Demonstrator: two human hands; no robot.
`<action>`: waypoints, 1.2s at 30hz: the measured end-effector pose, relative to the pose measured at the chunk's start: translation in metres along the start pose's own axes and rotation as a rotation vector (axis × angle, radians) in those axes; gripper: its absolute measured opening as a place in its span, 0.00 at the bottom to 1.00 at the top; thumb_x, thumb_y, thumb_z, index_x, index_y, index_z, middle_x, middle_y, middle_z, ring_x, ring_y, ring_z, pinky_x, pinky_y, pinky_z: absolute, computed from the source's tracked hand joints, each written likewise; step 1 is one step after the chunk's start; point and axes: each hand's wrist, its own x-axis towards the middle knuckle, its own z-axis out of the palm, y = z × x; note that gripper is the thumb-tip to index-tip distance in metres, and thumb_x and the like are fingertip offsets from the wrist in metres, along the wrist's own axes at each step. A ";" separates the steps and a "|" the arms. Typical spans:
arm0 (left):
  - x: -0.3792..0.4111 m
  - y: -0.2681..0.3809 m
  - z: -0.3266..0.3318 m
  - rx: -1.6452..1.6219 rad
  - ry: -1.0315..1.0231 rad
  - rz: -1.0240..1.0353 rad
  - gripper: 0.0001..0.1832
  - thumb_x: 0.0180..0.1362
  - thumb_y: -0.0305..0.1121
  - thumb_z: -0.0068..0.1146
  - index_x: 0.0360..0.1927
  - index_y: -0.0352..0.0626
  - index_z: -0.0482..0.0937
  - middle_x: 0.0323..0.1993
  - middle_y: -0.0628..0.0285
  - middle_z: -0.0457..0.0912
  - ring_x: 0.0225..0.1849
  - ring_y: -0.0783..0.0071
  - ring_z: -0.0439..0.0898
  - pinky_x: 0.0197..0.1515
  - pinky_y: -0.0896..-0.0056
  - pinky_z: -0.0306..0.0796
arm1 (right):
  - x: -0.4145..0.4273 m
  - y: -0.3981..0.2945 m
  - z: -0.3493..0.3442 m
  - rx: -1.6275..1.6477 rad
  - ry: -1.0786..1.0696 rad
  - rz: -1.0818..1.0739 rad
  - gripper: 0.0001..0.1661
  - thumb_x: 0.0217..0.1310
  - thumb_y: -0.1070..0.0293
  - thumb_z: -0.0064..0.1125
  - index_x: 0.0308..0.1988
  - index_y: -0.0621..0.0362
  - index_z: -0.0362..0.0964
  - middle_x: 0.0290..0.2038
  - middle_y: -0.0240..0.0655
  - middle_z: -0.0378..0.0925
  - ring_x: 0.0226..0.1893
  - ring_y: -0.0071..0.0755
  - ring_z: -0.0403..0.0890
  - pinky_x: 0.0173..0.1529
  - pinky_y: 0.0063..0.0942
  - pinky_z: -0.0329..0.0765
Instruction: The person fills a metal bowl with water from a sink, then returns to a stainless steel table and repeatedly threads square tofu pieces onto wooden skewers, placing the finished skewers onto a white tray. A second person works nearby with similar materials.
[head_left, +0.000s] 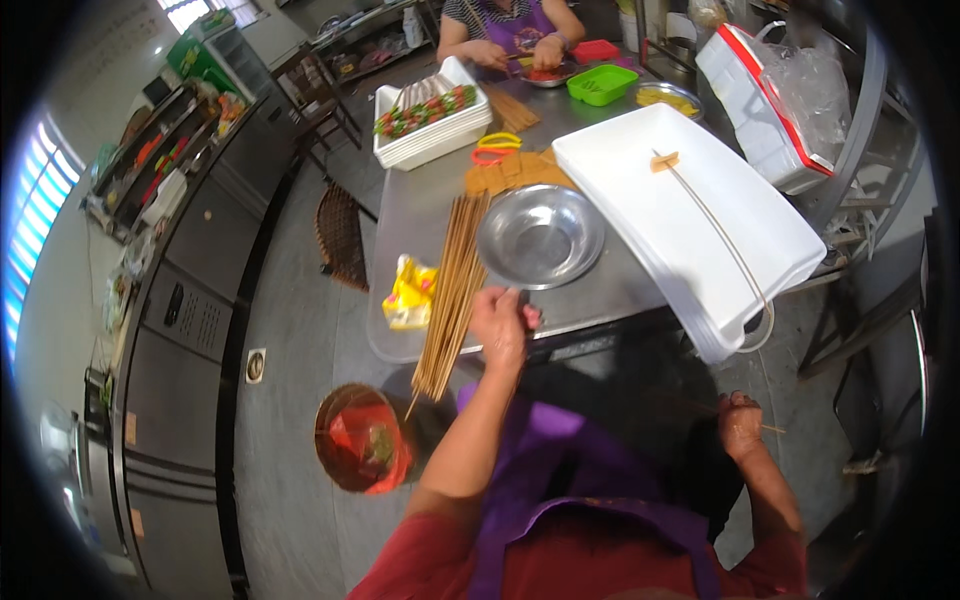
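Observation:
My left hand is at the table's near edge with curled fingers, just below a shiny metal bowl. Whether it grips anything is unclear. Beside it lies a bundle of thin wooden skewers, the ends jutting over the edge. My right hand is low at my right side, closed on a thin skewer whose end pokes out. A white plastic tray sits at the right; in it lies one skewer with a tan folded piece near its far end. Flat tan sheets lie behind the bowl.
Scissors lie past the sheets. Stacked white trays hold loaded skewers. A yellow packet rests left of the bundle. A lined bin stands on the floor. Opposite, a person works near a green basket.

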 end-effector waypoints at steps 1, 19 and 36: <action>0.001 -0.002 -0.001 -0.035 -0.029 0.018 0.05 0.54 0.26 0.48 0.30 0.38 0.64 0.15 0.58 0.69 0.12 0.73 0.70 0.14 0.74 0.65 | -0.009 -0.004 -0.010 0.017 -0.003 0.071 0.02 0.45 0.72 0.49 0.24 0.57 0.66 0.28 0.43 0.71 0.24 0.46 0.74 0.29 0.41 0.71; 0.006 0.001 -0.006 0.053 -0.015 -0.078 0.05 0.50 0.22 0.49 0.27 0.34 0.66 0.17 0.57 0.70 0.11 0.71 0.73 0.12 0.73 0.70 | -0.144 -0.058 -0.074 0.110 -0.229 0.566 0.06 0.43 0.72 0.50 0.26 0.57 0.75 0.25 0.47 0.76 0.30 0.54 0.76 0.35 0.43 0.74; 0.010 -0.007 -0.008 0.038 -0.091 -0.094 0.08 0.46 0.19 0.50 0.31 0.32 0.66 0.18 0.58 0.71 0.11 0.73 0.72 0.11 0.74 0.69 | -0.169 -0.054 -0.055 0.558 -0.426 0.424 0.07 0.38 0.70 0.54 0.24 0.60 0.75 0.15 0.43 0.72 0.18 0.31 0.75 0.26 0.30 0.71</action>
